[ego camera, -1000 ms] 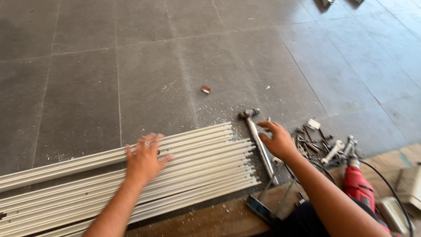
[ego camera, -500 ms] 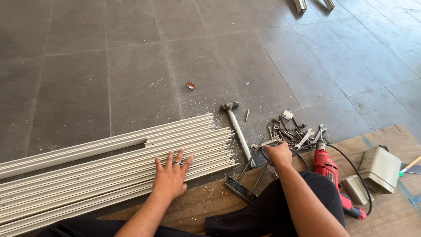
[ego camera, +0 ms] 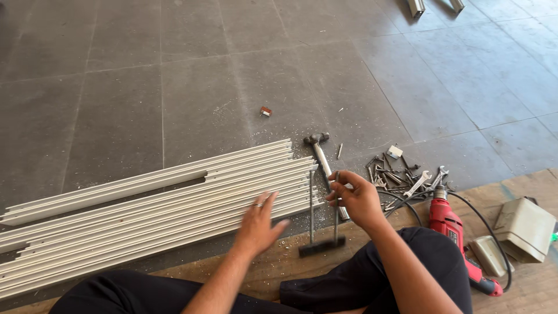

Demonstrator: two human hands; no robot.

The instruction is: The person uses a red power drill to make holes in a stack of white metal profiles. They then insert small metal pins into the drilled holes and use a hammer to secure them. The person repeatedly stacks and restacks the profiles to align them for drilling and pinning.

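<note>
From the head camera, looking down: the person sat on the floor with dark trousers [ego camera: 372, 279] in frame, and a long stack of pale aluminium profiles [ego camera: 151, 215] lay across the grey tiled floor [ego camera: 174, 70], reaching from the left edge to just in front of the knees. The left hand [ego camera: 258, 224] lay flat and open on the near end of that stack, fingers spread, a ring showing, gripping nothing, only pressing down. The right hand [ego camera: 356, 197] was curled shut around the upper part of a metal tool with two thin parallel rods [ego camera: 317, 232] and a dark crossbar at the bottom, just off the profile ends; its exact kind could not be told. That tool looked stiff, steel and fairly light, best taken high on its rods as the hand had it. The profiles looked rigid, light and smooth, likely to slide on each other, so a flat palm on top suited them. A hammer [ego camera: 322, 160] lay on the floor beyond the right hand, touching the profile ends. Right of it sat a scatter of spanners and loose screws [ego camera: 401, 174], then a red electric drill [ego camera: 450, 224] with its cable, and a beige box [ego camera: 523, 229] on the wooden board [ego camera: 523, 291].
</note>
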